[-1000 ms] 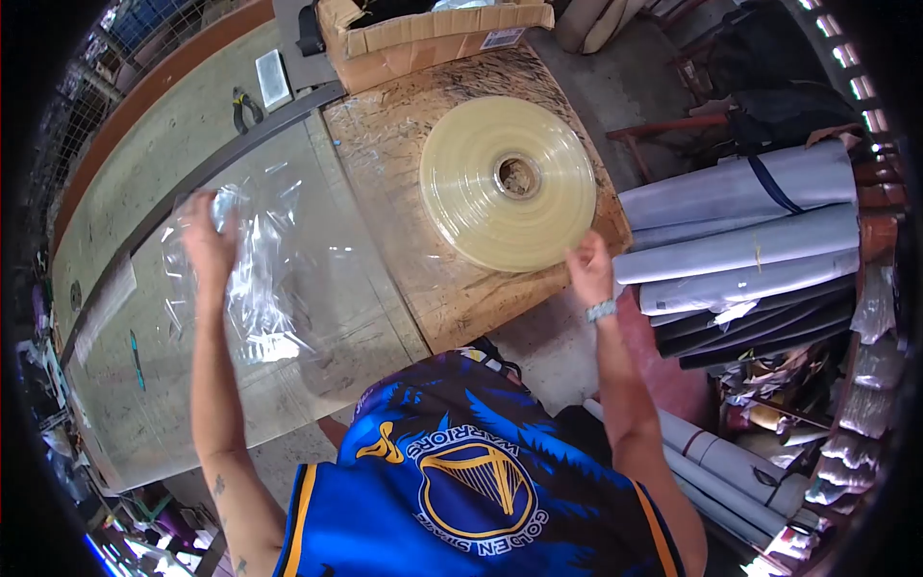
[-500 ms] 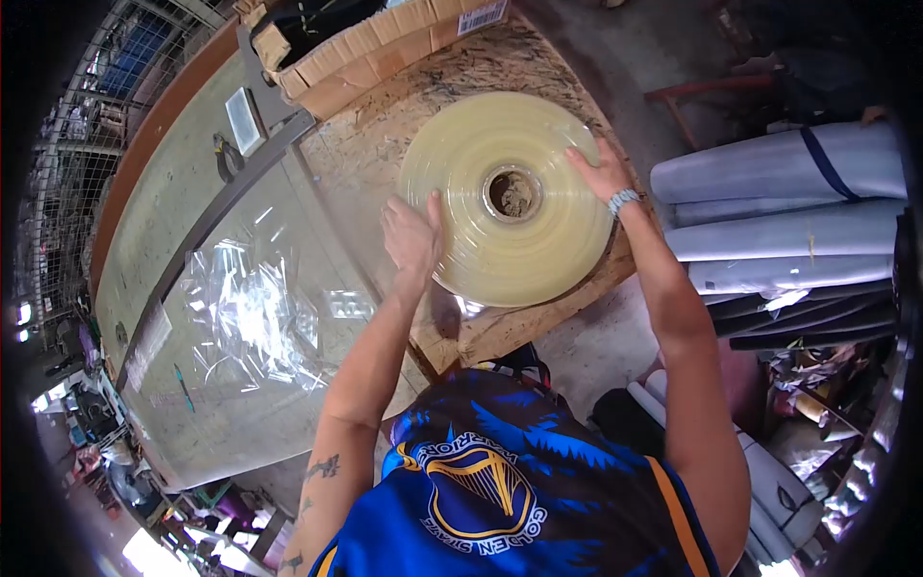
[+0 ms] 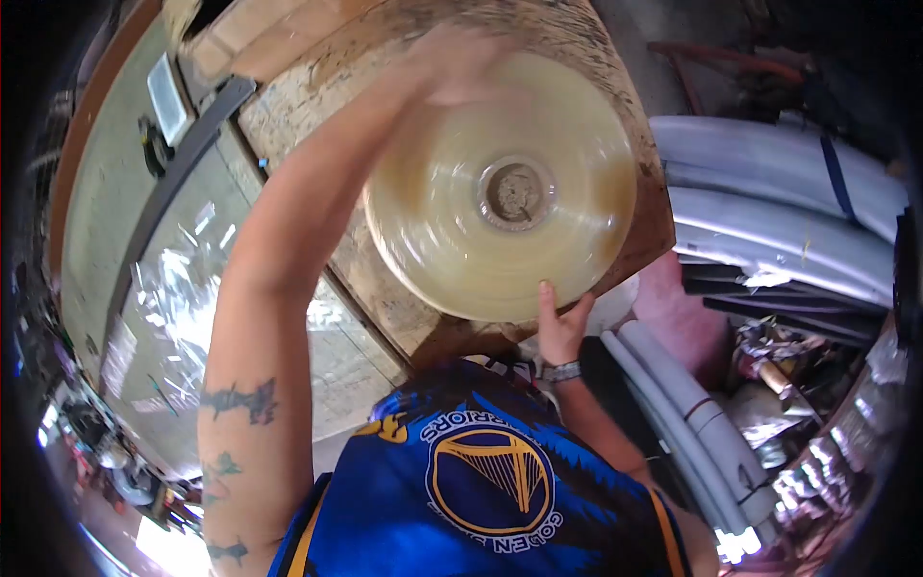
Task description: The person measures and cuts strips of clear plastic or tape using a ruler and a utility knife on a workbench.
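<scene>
A large, flat roll of clear yellowish plastic film (image 3: pixel 577 125) lies on its side on a wooden board, its round core (image 3: pixel 516 195) facing up. My left hand (image 3: pixel 466 62) is at the far edge of the roll, the arm reaching across its left side; motion smears the fingers. At the near edge, my right hand (image 3: pixel 562 332) grips the rim with the thumb on top, while its other fingers are partly hidden. A patterned band circles the right wrist.
The wooden board (image 3: pixel 288 106) carries the roll, with a cardboard box (image 3: pixel 279 38) behind. On the left table are crumpled clear plastic (image 3: pixel 178 293), pliers (image 3: pixel 152 146) and a pale rectangular block (image 3: pixel 169 99). Large wrapped rolls (image 3: pixel 769 163) lie at the right.
My left hand has swept from the roll's left side to its far edge. My right hand has come from the far right round to the near edge. The view has shifted.
</scene>
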Demonstrator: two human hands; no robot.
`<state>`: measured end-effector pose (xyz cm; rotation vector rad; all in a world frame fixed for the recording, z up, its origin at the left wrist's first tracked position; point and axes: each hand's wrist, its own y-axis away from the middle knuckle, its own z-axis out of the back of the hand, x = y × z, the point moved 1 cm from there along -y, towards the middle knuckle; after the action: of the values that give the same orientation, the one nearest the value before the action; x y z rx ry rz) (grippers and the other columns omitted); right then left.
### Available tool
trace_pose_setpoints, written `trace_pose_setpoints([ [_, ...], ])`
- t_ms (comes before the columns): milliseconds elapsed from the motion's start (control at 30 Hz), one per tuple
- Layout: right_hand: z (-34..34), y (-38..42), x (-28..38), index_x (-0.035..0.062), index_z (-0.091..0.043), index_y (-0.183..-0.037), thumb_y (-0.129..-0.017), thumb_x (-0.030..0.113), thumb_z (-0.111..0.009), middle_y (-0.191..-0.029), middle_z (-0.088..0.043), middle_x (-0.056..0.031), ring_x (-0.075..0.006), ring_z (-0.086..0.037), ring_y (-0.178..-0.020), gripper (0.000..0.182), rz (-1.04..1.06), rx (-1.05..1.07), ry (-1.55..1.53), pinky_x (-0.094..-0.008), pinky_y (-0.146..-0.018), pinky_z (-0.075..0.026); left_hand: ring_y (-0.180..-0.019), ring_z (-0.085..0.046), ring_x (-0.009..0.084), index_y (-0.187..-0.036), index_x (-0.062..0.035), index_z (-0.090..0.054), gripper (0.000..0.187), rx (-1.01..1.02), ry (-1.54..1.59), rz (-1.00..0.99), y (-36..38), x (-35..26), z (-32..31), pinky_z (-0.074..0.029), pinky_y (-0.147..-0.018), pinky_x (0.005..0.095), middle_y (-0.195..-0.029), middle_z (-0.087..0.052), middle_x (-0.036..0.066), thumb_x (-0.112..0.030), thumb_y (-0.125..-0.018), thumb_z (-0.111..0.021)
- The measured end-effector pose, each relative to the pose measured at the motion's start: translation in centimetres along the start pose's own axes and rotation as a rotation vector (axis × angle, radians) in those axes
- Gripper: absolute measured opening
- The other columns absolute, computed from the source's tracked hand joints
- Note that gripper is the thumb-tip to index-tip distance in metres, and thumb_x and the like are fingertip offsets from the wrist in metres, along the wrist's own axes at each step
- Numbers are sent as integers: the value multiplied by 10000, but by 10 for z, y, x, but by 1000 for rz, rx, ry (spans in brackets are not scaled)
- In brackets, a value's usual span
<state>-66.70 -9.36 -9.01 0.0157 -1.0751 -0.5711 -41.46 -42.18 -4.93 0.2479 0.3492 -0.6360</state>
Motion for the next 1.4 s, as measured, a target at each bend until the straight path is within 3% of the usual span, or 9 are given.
trace_pose_setpoints([
  [100,-7,21,1,-32,-464,-1326,-975,276,-729,-1167,-627,-117,-152,-661,-892,537,-209,123,4,-258,-611,-588,-1302,-550,384,-1347,-21,-566,829,-220,-109,-87,-29,-18,-2,-435,-1084,485,-1374,-594,234,-704,-879,-620],
  [233,19,33,-6,-18,-478,-1339,-907,315,-805,-1156,-623,-156,-222,-654,-947,636,-167,320,-16,-337,-819,-570,-1379,-482,382,-1294,-27,-580,812,-605,-11,14,9,-25,-28,-414,-1105,487,-1413,-554,254,-728,-884,-564],
  [300,36,47,-1,-37,-467,-1345,-879,311,-822,-1202,-616,-216,-319,-611,-1085,682,260,376,405,-427,-940,-505,-1087,-630,408,-1177,-11,-661,567,-816,119,157,87,-43,-30,-486,-958,497,-1113,-675,192,-519,-927,-684],
  [433,48,73,-15,-33,-534,-1294,-838,338,-811,-1205,-596,-255,-455,-539,-1154,650,513,439,644,-523,-1015,-442,-979,-598,401,-915,-23,-635,456,-557,173,498,272,-109,-66,-468,-812,513,-936,-630,194,-459,-860,-756],
  [600,10,84,-56,-5,-647,-1082,-879,236,-746,-1009,-656,-219,-456,-594,-977,331,605,800,700,-472,-893,-512,-1205,-556,342,-1338,-112,-574,592,-345,109,356,356,-161,-157,-434,-1029,472,-1219,-612,142,-385,-851,-772],
  [767,-30,110,-25,1,-646,-1094,-997,185,-695,-967,-698,-80,-105,-666,-769,214,240,1032,178,-290,-648,-547,-944,-662,352,-894,-72,-662,196,-368,284,219,366,-131,-127,-503,-857,479,-893,-678,153,-260,-874,-714],
  [1000,-110,159,82,42,-553,-1339,-1043,242,-634,-1170,-700,-142,-223,-729,-949,367,-249,1150,-419,-313,-729,-597,-851,-704,215,-1011,25,-638,170,-512,458,565,502,-9,-5,-576,-817,353,-915,-724,128,-70,-911,-737],
  [1267,-175,193,102,15,-502,-1449,-1011,274,-683,-1265,-686,-133,-146,-676,-1041,539,450,1268,-29,-289,-870,-563,-734,-646,254,-949,14,-668,151,-639,-10,712,581,105,33,-530,-725,386,-802,-671,129,-91,-868,-741],
  [1400,-92,151,90,-14,-559,-1389,-1006,215,-688,-1202,-712,-91,-134,-664,-1055,465,298,1346,-72,-277,-932,-540,-1012,-677,358,-1059,-51,-693,233,-798,28,820,540,42,12,-524,-880,454,-1043,-733,149,-210,-894,-732],
])
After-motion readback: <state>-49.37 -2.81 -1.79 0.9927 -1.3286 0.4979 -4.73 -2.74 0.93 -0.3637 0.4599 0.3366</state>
